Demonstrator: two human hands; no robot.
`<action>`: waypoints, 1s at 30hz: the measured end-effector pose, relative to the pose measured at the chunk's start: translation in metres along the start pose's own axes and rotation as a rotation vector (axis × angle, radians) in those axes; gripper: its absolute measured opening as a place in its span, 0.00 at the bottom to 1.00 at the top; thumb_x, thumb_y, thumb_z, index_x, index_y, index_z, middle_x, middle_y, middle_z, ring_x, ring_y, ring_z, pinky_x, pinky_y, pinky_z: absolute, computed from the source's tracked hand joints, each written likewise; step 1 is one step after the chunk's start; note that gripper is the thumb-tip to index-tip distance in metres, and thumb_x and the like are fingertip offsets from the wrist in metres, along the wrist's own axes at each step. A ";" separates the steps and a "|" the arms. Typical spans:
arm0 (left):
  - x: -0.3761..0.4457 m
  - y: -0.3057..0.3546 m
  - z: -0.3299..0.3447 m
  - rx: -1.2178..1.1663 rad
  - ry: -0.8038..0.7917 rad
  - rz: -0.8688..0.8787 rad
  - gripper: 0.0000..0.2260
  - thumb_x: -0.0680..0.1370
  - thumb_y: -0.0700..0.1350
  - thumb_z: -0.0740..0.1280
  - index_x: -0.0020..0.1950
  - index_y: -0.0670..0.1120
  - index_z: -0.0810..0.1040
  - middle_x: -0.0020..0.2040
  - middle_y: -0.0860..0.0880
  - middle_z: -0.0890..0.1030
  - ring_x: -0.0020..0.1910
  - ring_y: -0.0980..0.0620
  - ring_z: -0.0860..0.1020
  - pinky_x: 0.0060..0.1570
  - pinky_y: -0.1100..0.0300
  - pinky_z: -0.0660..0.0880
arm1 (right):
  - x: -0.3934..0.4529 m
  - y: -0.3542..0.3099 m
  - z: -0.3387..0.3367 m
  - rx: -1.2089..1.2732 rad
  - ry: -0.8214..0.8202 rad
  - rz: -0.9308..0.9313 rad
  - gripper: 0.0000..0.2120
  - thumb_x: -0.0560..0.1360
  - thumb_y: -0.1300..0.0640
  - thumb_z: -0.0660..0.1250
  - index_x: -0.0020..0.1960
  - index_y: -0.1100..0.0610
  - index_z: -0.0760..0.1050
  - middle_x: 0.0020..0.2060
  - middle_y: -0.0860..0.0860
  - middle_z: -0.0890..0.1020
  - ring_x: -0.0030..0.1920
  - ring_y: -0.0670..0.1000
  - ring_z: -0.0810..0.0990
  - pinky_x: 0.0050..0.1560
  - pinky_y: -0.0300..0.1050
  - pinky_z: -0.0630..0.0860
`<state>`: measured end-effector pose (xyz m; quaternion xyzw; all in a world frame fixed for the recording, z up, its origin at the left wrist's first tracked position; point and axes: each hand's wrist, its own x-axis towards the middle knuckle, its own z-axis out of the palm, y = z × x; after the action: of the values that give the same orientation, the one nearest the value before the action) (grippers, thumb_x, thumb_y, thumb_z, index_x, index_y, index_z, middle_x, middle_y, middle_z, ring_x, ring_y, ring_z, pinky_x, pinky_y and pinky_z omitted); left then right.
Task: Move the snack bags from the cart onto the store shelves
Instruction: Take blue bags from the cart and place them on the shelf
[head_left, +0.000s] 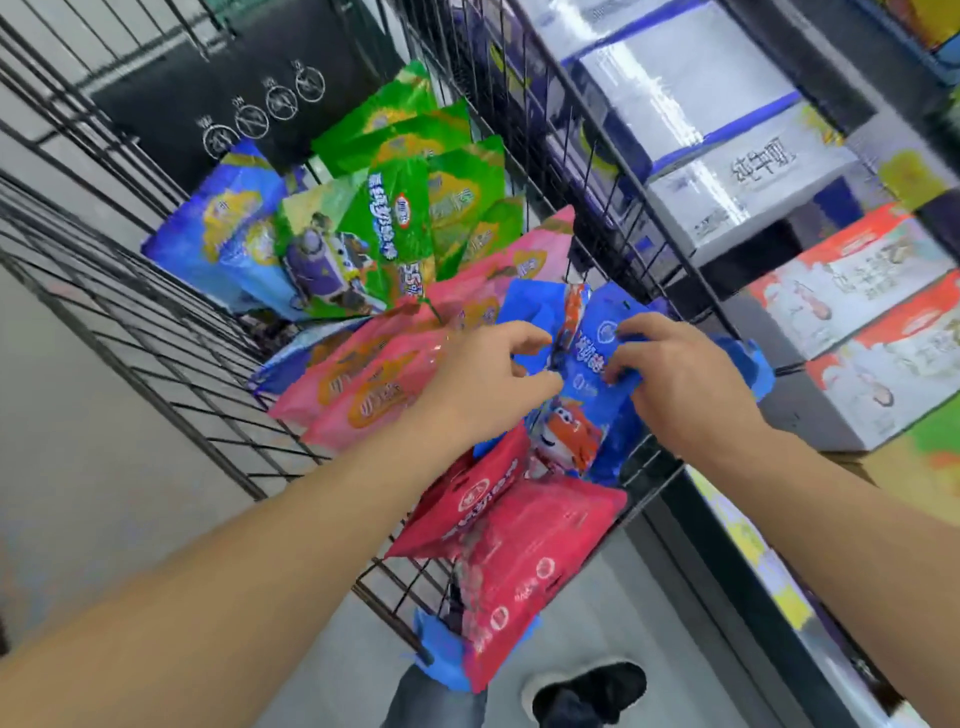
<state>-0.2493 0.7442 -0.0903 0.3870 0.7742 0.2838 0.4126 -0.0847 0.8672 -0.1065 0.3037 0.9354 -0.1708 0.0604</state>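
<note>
Hands are seen meeting over a blue snack bag (582, 384) printed with a red cartoon plane, which is held upright at the near end of a black wire cart (171, 358). The left hand (483, 384) is curled against the bag's left edge, thumb and fingers (530, 345) partly closed on the packet. The right hand (685, 384) is pressed to the bag's right side, its fingers (623, 364) bent and pinched onto the blue film. Whether the bag is lifted clear of the cart cannot be told.

Below the blue bag, at the cart's near corner, red bags (519, 540) are stacked and hang partly over the wire edge. To the left of the blue bag, still inside the cart, pink bags (374, 384) are fanned out. Farther into the cart, green bags (431, 171) are stood in a row, with light blue bags (234, 234) just beside them on the left. A black panel (218, 98) with white round symbols is seen at the cart's far end.

To the right of the cart, store shelves (769, 597) are lined with white cartons (737, 176) trimmed in blue and, nearer, white boxes (857, 291) with red tops. Under the cart's near edge, a dark shoe (587, 691) is visible on the grey floor (93, 441). Much of the scene is blurred.
</note>
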 end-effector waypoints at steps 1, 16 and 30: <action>0.000 -0.001 0.004 0.011 -0.011 0.003 0.19 0.74 0.46 0.72 0.64 0.47 0.78 0.61 0.51 0.80 0.50 0.54 0.80 0.55 0.60 0.75 | 0.000 -0.003 0.000 0.051 0.051 -0.008 0.15 0.62 0.67 0.58 0.37 0.55 0.81 0.55 0.54 0.81 0.49 0.61 0.81 0.48 0.52 0.78; 0.028 0.026 0.023 -0.806 -0.146 -0.303 0.06 0.81 0.52 0.63 0.51 0.51 0.78 0.45 0.57 0.83 0.40 0.60 0.81 0.44 0.61 0.74 | -0.023 -0.022 -0.070 1.537 0.362 0.437 0.29 0.62 0.80 0.42 0.22 0.53 0.71 0.43 0.50 0.84 0.48 0.53 0.84 0.39 0.47 0.82; 0.023 0.057 0.038 -0.799 0.063 -0.205 0.08 0.81 0.45 0.65 0.43 0.48 0.78 0.43 0.49 0.84 0.37 0.51 0.81 0.38 0.57 0.77 | -0.066 0.010 -0.049 1.600 0.538 0.777 0.09 0.79 0.64 0.61 0.46 0.60 0.79 0.40 0.55 0.86 0.42 0.56 0.86 0.45 0.56 0.82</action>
<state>-0.2040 0.7987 -0.0760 0.1086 0.6499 0.5311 0.5327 -0.0256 0.8558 -0.0491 0.5763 0.3544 -0.6567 -0.3330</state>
